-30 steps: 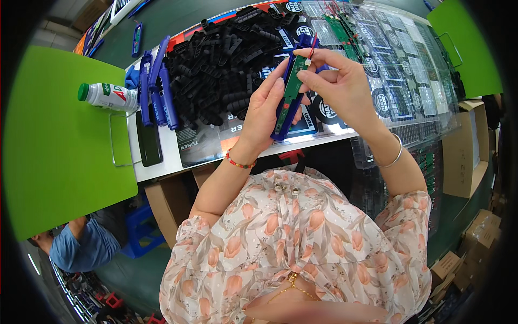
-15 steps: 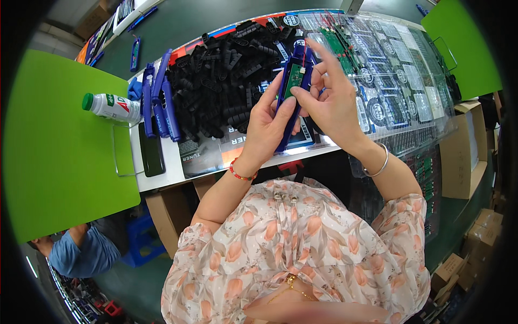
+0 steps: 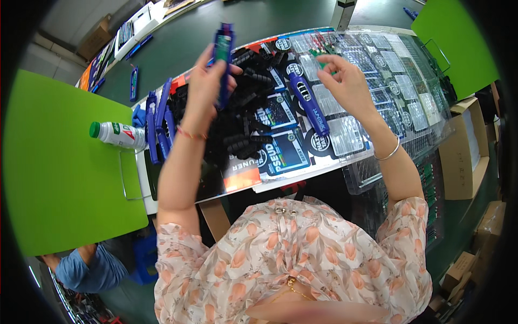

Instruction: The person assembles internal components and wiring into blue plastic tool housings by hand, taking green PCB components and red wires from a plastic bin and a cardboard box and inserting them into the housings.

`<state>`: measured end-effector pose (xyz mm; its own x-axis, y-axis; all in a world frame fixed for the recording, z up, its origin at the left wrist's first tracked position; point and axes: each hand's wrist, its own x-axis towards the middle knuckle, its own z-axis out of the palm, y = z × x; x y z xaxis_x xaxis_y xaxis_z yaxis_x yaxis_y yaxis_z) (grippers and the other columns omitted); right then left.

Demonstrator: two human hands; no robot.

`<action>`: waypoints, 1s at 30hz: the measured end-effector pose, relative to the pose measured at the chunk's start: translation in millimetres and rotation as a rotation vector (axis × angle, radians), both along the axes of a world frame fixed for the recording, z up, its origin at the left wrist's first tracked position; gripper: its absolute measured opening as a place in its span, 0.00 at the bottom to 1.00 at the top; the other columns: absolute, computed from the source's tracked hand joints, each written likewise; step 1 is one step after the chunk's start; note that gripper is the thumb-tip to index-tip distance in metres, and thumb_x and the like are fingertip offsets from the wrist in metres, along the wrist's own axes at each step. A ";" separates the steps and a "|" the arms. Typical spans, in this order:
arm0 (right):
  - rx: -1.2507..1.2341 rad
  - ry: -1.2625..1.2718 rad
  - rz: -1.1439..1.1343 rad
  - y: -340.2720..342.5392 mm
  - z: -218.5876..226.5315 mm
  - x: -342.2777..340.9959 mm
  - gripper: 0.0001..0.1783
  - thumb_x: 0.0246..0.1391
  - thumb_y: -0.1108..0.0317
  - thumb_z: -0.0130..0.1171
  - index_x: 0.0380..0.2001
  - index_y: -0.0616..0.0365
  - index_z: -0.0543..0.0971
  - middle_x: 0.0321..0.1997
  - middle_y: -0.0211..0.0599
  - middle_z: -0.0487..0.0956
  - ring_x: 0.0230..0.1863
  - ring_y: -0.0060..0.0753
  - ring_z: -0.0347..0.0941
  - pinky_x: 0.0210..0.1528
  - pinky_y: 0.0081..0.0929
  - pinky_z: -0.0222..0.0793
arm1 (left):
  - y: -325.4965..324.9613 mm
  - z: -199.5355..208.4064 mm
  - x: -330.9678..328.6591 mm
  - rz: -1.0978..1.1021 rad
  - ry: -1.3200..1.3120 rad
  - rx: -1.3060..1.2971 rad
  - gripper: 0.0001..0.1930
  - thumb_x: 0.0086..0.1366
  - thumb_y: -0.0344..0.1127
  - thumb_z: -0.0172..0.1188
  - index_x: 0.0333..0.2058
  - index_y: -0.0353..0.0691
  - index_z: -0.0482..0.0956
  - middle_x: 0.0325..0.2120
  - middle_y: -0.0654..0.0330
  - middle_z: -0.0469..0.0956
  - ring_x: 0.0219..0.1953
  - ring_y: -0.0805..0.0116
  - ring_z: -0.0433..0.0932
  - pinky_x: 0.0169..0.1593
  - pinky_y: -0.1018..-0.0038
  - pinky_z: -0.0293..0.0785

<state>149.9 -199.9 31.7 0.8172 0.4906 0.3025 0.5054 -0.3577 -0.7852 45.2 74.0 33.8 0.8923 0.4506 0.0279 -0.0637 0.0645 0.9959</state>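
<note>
A white bottle [image 3: 120,134] with a green cap stands out against the left green panel [image 3: 65,178], whose thin wire stand [image 3: 122,175] shows near it. At the far right is a second green panel [image 3: 461,46], with an open carton [image 3: 457,167] below it and more boxes [image 3: 490,222] lower down. A metal post [image 3: 343,15] rises from the worktop [image 3: 259,17]. At lower left, a co-worker's blue sleeve [image 3: 82,270] shows near a blue stool [image 3: 144,262].
</note>
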 end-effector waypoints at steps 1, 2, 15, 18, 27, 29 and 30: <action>0.004 -0.007 -0.010 -6.2 -4.2 7.1 0.16 0.53 0.66 0.63 0.45 0.57 0.80 0.29 0.34 0.80 0.26 0.29 0.78 0.30 0.27 0.73 | 31.0 -4.1 24.3 0.041 0.021 0.038 0.26 0.68 0.27 0.50 0.64 0.38 0.61 0.30 0.52 0.81 0.22 0.74 0.76 0.27 0.79 0.72; -0.074 -0.057 0.006 -12.8 -9.9 10.4 0.14 0.52 0.67 0.62 0.42 0.57 0.81 0.29 0.37 0.80 0.27 0.33 0.79 0.31 0.29 0.73 | 62.0 -8.3 47.4 0.082 0.037 0.077 0.25 0.67 0.26 0.49 0.63 0.38 0.63 0.29 0.53 0.81 0.23 0.73 0.76 0.27 0.78 0.72; -0.305 -0.279 -0.086 -52.3 -25.3 24.7 0.06 0.51 0.70 0.59 0.33 0.57 0.81 0.31 0.42 0.80 0.34 0.50 0.78 0.37 0.40 0.74 | 232.5 -115.7 177.6 0.500 0.655 0.922 0.14 0.55 0.35 0.54 0.39 0.42 0.83 0.37 0.48 0.82 0.42 0.49 0.81 0.48 0.63 0.74; -0.306 -0.327 -0.122 -49.8 -27.9 50.5 0.05 0.52 0.71 0.58 0.32 0.57 0.81 0.31 0.43 0.80 0.35 0.51 0.78 0.37 0.42 0.74 | 250.1 -117.7 156.5 0.445 0.794 1.039 0.18 0.57 0.36 0.54 0.46 0.43 0.79 0.45 0.45 0.79 0.48 0.47 0.78 0.54 0.61 0.73; -0.148 -0.417 0.106 14.2 -40.2 69.6 0.06 0.51 0.73 0.56 0.31 0.61 0.81 0.31 0.46 0.80 0.35 0.50 0.78 0.39 0.41 0.73 | -31.4 -20.5 60.0 -0.210 -0.081 1.102 0.11 0.62 0.31 0.56 0.40 0.34 0.82 0.33 0.44 0.81 0.26 0.53 0.79 0.33 0.63 0.74; -0.146 -0.428 0.182 43.8 -43.5 71.6 0.06 0.51 0.73 0.55 0.31 0.59 0.81 0.31 0.45 0.80 0.37 0.50 0.78 0.40 0.42 0.74 | -87.4 -21.5 22.8 -0.378 -0.025 1.170 0.14 0.63 0.37 0.58 0.43 0.36 0.80 0.33 0.46 0.79 0.31 0.53 0.79 0.37 0.63 0.77; -0.175 -0.468 0.177 59.2 -42.2 73.4 0.06 0.50 0.74 0.56 0.31 0.59 0.81 0.32 0.45 0.81 0.38 0.50 0.79 0.40 0.42 0.74 | -109.4 -22.3 9.1 -0.429 0.072 1.187 0.16 0.63 0.39 0.59 0.45 0.37 0.79 0.36 0.45 0.77 0.34 0.52 0.80 0.38 0.63 0.77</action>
